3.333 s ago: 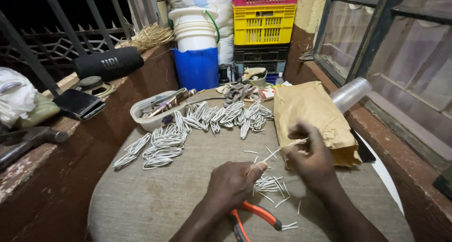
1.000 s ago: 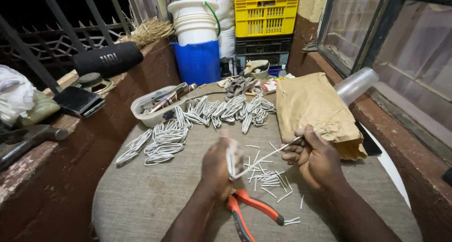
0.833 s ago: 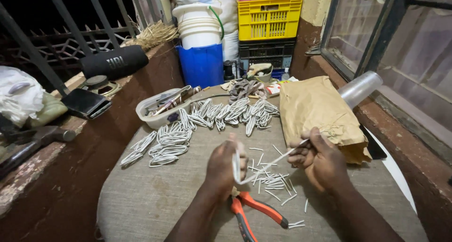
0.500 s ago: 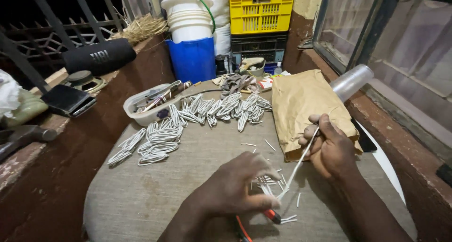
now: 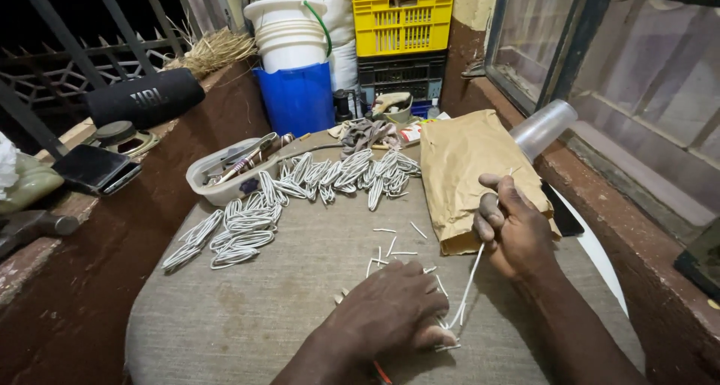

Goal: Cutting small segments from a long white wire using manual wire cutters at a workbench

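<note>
The left hand [image 5: 394, 314] covers most of the orange-handled pliers [image 5: 381, 371]; bottom edge crops them.

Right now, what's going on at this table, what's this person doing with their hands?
A person is working with thin white wire at a cloth-covered table. The right hand grips one end of a white wire strand, which runs down to the left hand, pressed flat over short cut wire pieces. Rows of bent white wire loops lie farther back, beside a brown paper bag and a plastic tub of tools.
</note>
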